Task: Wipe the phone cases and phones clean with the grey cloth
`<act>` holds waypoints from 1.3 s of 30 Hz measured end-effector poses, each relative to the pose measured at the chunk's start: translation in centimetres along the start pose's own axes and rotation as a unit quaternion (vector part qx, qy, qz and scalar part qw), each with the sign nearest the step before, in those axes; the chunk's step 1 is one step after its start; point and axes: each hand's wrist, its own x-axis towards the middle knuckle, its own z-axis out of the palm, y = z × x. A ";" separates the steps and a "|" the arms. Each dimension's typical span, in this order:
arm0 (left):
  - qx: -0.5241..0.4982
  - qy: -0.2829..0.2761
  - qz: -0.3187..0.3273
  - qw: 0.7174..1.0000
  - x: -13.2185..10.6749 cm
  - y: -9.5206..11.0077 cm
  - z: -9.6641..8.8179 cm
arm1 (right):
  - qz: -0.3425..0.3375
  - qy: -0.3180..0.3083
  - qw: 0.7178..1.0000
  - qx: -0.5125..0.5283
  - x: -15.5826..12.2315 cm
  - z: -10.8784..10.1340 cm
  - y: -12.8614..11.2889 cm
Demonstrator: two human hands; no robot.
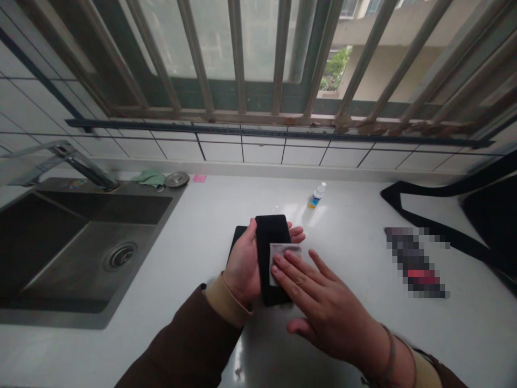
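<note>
My left hand (243, 264) grips a black phone (273, 237) by its edges, holding it above the white counter (210, 226). My right hand (319, 304) lies on the screen with fingers stretched flat, pressing a small white wipe (283, 252) against the glass. A second black flat object (238, 234) lies on the counter under my left hand, mostly hidden. A small white bottle (317, 195) with a blue and yellow label stands just beyond the phone.
A dark steel sink (81, 248) with a tap (81, 161) fills the left. A green cloth (148, 178), a metal strainer lid (176, 179) and a pink scrap (199, 178) lie at the back. A black bag strap (436, 226) and a blurred-out item (416, 264) sit right.
</note>
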 end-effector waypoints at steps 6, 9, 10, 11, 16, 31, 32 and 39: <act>-0.027 -0.041 -0.025 0.998 0.2 -0.4 0.0 | 0.079 -0.015 0.996 0.027 3.8 -0.8 2.2; -0.038 -0.014 -0.011 0.999 0.1 0.1 0.1 | 0.049 -0.009 0.998 0.048 3.6 -1.0 1.4; -0.042 0.002 -0.005 0.999 0.1 0.2 0.1 | 0.024 -0.001 0.998 0.051 3.1 -0.9 0.9; -0.045 0.023 0.008 0.999 0.1 0.4 0.2 | -0.001 0.006 0.999 0.052 2.4 -0.8 0.5; -0.035 0.093 0.071 0.993 0.2 0.4 0.5 | -0.095 0.033 0.994 0.044 -0.5 -1.0 -0.1; -0.008 0.034 0.000 0.999 -0.7 -0.8 1.2 | 0.040 -0.005 0.998 0.045 4.3 -0.5 1.7; 0.001 0.041 0.020 0.999 -0.5 -1.0 1.1 | 0.056 -0.007 0.998 0.039 4.5 -0.5 1.7; 0.132 0.094 0.074 0.984 0.5 -1.6 -0.6 | 0.126 0.073 0.986 0.075 5.7 -0.5 2.2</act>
